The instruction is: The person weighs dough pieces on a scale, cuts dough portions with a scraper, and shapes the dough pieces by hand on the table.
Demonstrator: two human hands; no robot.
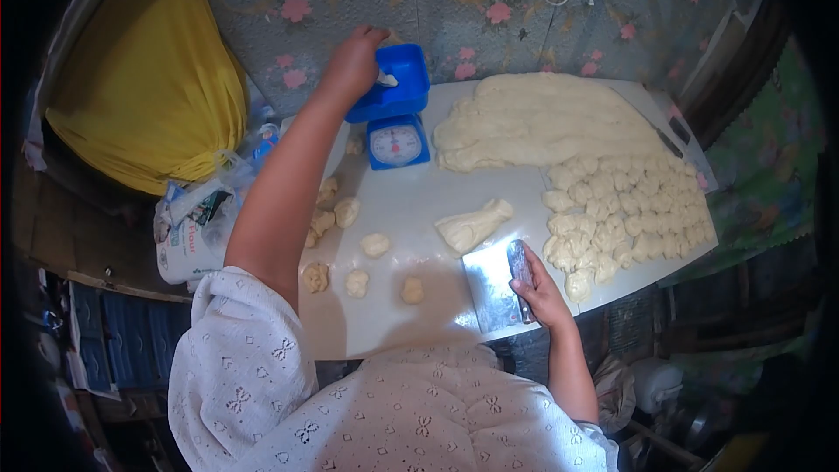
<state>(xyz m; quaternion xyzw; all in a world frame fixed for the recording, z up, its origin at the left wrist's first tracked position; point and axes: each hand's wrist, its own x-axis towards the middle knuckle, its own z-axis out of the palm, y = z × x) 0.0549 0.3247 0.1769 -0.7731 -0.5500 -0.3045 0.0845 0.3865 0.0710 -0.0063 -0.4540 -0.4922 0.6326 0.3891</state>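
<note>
My left hand (pixel 354 65) is at the left edge of the blue pan (pixel 411 70) on a kitchen scale (pixel 397 144). Its fingers are curled, and what they hold is mostly hidden; a pale bit shows beside them against the pan. Near the table's front edge, my right hand (pixel 544 295) grips a dough scraper (pixel 491 288) by its dark handle, the broad metal blade pointing left. Just above the blade lies a cut strip of dough (pixel 474 225). Small dough lumps (pixel 375 246) are scattered on the left side of the table, below the scale.
A large slab of dough (pixel 551 122) covers the back right of the white table (pixel 437 201). Rows of dough pieces (pixel 629 210) lie at the right. A dark-handled tool (pixel 670 142) rests by the slab. A flour bag (pixel 188 249) and yellow cloth (pixel 149 79) are at the left.
</note>
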